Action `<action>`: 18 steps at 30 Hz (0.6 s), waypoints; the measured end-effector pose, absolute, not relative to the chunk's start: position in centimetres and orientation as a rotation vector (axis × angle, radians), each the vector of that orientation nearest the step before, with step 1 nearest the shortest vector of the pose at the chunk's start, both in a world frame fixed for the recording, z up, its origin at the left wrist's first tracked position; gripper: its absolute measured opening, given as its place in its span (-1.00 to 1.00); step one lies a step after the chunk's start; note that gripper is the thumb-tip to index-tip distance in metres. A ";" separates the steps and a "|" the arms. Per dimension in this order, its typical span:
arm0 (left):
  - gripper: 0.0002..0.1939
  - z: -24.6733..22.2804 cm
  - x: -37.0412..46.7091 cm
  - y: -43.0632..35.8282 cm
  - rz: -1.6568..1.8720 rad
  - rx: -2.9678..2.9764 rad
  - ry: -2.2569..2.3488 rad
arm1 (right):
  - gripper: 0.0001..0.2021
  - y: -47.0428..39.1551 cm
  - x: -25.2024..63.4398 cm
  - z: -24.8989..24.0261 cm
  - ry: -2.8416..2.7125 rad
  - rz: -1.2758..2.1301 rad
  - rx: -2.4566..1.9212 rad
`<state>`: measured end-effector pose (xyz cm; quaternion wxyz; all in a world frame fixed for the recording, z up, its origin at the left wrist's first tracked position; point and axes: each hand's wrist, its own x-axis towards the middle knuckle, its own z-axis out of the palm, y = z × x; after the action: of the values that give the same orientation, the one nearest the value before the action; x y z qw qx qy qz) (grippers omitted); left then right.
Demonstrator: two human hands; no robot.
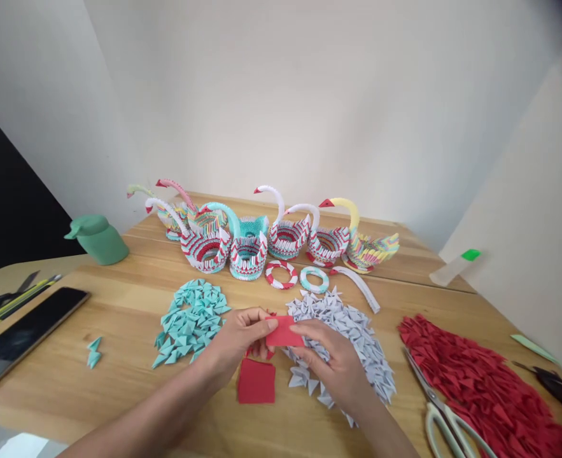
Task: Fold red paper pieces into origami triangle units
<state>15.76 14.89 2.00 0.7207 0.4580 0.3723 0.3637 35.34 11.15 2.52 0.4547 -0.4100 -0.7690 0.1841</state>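
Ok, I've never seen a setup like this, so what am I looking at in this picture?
There is no machine: these are a person's own bare hands, seen by a camera worn on the head, looking forward and down. That one camera gives the only view. The left hand and right hand together hold a small red piece of paper above a wooden table. Below it lies a stack of red paper. Around the hands are folded pieces in turquoise, pale grey and red, with scissors by the red pile. Paper swans stand farther back.
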 end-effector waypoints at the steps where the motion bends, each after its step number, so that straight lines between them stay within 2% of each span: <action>1: -0.61 1.7 15.9 14.7 0.794 1.007 0.832 | -0.86 11.1 35.1 2.4 -1.893 0.452 -0.988; 4: -0.60 1.2 16.0 14.5 0.778 1.013 0.854 | -0.87 11.0 35.0 2.1 -1.857 0.418 -1.037; 10: -0.60 1.4 15.6 14.4 0.795 0.966 0.857 | -0.71 11.0 35.9 1.8 -2.006 0.174 -1.054; 18: -0.59 1.2 15.7 14.1 0.808 1.106 0.871 | -0.93 11.1 35.2 2.1 -1.854 0.478 -1.038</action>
<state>15.75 14.15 1.17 0.6884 0.4942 0.3891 0.3612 35.24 11.06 2.07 0.4636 -0.4222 -0.7543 0.1945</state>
